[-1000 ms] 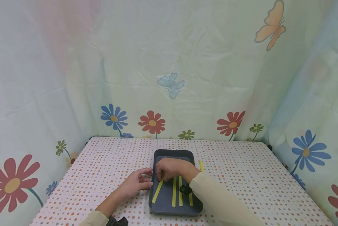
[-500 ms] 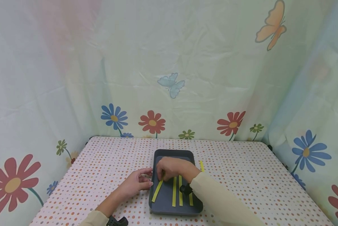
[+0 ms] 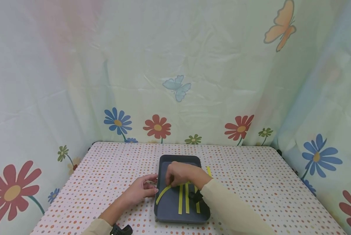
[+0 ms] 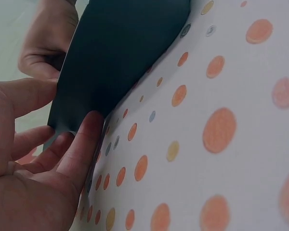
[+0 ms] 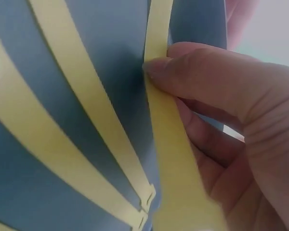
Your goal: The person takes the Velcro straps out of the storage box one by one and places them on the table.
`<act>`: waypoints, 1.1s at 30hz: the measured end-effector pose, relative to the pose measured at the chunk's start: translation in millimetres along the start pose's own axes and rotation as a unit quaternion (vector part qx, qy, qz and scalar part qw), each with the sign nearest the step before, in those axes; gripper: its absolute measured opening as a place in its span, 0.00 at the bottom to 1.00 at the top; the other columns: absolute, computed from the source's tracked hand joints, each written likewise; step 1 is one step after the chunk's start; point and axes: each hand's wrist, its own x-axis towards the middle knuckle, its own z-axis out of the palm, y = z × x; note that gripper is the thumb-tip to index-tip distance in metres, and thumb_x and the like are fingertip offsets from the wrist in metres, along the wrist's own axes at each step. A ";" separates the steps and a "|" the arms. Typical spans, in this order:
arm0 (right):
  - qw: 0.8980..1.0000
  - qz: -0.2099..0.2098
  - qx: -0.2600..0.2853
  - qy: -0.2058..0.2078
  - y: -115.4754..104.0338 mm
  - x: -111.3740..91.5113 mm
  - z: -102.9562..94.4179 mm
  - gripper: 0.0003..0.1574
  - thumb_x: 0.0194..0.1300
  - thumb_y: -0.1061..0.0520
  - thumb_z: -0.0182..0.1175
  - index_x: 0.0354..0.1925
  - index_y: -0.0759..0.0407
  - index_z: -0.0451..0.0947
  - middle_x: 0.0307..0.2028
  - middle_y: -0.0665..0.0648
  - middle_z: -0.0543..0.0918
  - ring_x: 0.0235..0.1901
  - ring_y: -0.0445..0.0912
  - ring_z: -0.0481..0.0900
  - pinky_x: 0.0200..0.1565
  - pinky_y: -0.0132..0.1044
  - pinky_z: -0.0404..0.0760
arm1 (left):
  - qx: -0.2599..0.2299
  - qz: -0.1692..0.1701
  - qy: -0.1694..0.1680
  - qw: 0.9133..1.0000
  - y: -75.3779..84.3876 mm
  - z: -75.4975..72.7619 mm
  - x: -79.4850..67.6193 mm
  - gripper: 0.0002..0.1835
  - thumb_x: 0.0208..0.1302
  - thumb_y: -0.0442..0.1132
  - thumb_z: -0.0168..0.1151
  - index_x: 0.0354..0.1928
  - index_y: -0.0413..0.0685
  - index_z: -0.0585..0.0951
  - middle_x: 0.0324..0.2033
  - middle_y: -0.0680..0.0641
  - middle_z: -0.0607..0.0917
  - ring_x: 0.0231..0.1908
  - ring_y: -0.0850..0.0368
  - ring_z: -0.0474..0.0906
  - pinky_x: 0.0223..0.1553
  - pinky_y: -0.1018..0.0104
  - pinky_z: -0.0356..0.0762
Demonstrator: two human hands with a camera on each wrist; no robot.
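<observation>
A dark grey rectangular tray (image 3: 175,215) lies on the table with several narrow yellow strips inside. My right hand (image 3: 181,173) reaches over it and pinches one yellow strip (image 5: 171,139) between thumb and finger. In the head view that strip bows toward the tray's left wall, its near end (image 3: 158,199) close to the side. Other strips (image 5: 82,86) run lengthwise to the right of it; two meet at small dark marks resembling staples. At the tray's left side, my left hand (image 3: 138,191) has its fingers spread; the fingertips (image 4: 91,122) rest against the outer wall.
Dotted cloth (image 3: 119,160) covers the table. Another yellow strip (image 3: 209,171) shows beyond the tray's right side, partly behind my right wrist. A black wrist camera (image 3: 196,196) hangs over the tray. Floral curtains (image 3: 193,107) enclose the table's back and sides.
My right hand has shifted slightly right and up in the head view. The pinched strip, straight before, now curves, and its near end has slid toward the left wall. The left hand stays put.
</observation>
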 end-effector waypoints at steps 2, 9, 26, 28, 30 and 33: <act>1.000 0.005 0.008 0.005 1.1 -3.6 -1.0 0.10 0.60 0.64 0.73 0.34 0.49 0.92 0.33 0.40 0.90 0.32 0.29 0.81 0.39 0.23 0.82 | 0.001 -0.001 0.001 1.000 0.0 0.0 0.6 0.36 0.70 0.35 0.65 0.76 0.35 0.64 0.64 0.35 0.76 0.47 0.57 0.84 0.48 0.63 0.87; 0.999 -0.001 0.030 0.020 11.6 -13.3 -2.3 0.07 0.60 0.63 0.74 0.34 0.49 0.92 0.32 0.42 0.90 0.32 0.28 0.82 0.37 0.23 0.82 | -0.004 0.005 -0.002 1.000 -0.2 -0.5 0.7 0.37 0.69 0.35 0.66 0.76 0.33 0.63 0.64 0.33 0.75 0.49 0.56 0.84 0.49 0.61 0.87; 0.993 -0.030 0.091 0.062 27.6 -42.8 3.0 0.05 0.61 0.63 0.73 0.36 0.54 0.92 0.34 0.49 0.91 0.31 0.29 0.83 0.37 0.24 0.84 | 0.004 0.006 -0.002 1.000 -3.7 -1.6 2.5 0.37 0.69 0.35 0.67 0.75 0.34 0.64 0.64 0.35 0.76 0.50 0.55 0.83 0.48 0.62 0.87; 0.992 -0.028 0.107 0.067 30.4 -45.2 5.0 0.05 0.61 0.63 0.73 0.36 0.53 0.92 0.35 0.49 0.91 0.31 0.29 0.84 0.37 0.25 0.84 | 0.008 0.004 0.000 1.000 -3.2 -1.3 2.0 0.37 0.69 0.36 0.67 0.75 0.34 0.64 0.64 0.35 0.76 0.50 0.55 0.83 0.48 0.63 0.87; 0.989 -0.029 0.127 0.071 32.8 -47.4 7.0 0.06 0.61 0.63 0.73 0.37 0.53 0.92 0.34 0.49 0.91 0.30 0.30 0.84 0.35 0.26 0.85 | 0.012 0.003 0.002 1.000 -2.4 -0.8 1.2 0.36 0.70 0.36 0.67 0.75 0.35 0.64 0.63 0.36 0.76 0.51 0.55 0.84 0.48 0.63 0.87; 0.984 -0.027 0.159 0.076 35.1 -51.1 9.5 0.06 0.61 0.63 0.73 0.38 0.53 0.92 0.34 0.48 0.90 0.29 0.32 0.85 0.34 0.28 0.86 | 0.015 0.001 0.005 1.000 -1.3 -0.2 0.2 0.36 0.70 0.36 0.67 0.75 0.35 0.64 0.63 0.36 0.77 0.51 0.55 0.84 0.48 0.63 0.86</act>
